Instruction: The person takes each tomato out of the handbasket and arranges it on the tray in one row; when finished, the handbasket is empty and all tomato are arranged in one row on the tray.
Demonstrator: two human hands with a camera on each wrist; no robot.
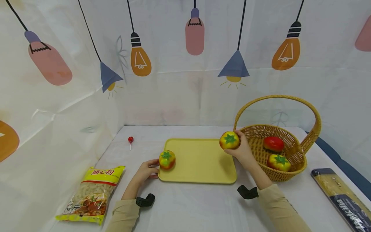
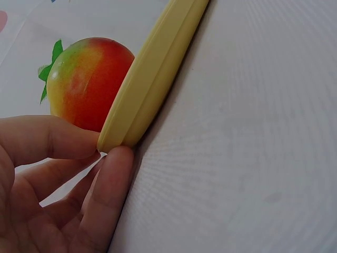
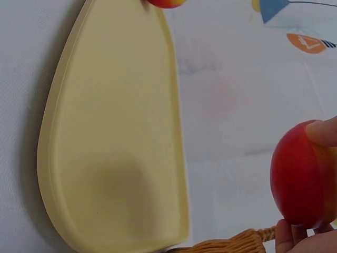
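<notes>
Your left hand pinched the yellow rectangular tray with its fingers (presumably to steady it), while your right hand gripped a round, red-yellow, green-leaved fruit.

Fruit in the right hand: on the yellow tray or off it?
Off. The right hand holds the fruit raised; the right wrist view shows a clear gap between it and the yellow tray.

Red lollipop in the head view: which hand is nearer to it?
Left. The left hand, pinching the tray, is below and right of the lollipop; the right hand, holding a fruit, is far right, by the basket.
</notes>
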